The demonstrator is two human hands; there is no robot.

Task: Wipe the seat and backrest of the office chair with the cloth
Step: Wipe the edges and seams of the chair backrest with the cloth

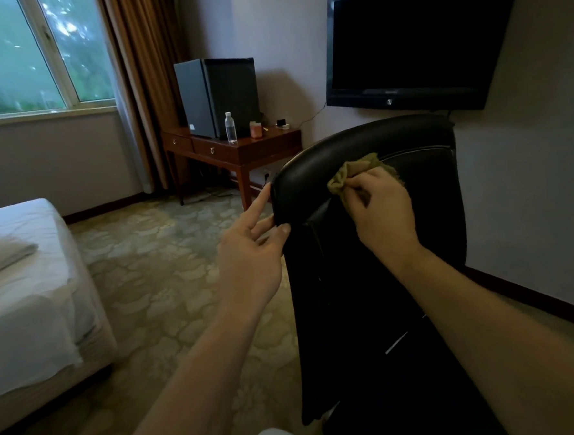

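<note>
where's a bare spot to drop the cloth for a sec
For the cloth: the desk is bare at its front right corner, right of the bottle and pink cup; its back left is crowded by the black fridge. Also free: the bed beside the folded pillow, and the carpet between bed and chair.

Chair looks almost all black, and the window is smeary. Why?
Head view: the room is dim, so the black chair loses its detail. Head view: the window is bright and its greenery outside is blurred into streaks. Head view: the wide lens makes the TV look slanted.
</note>
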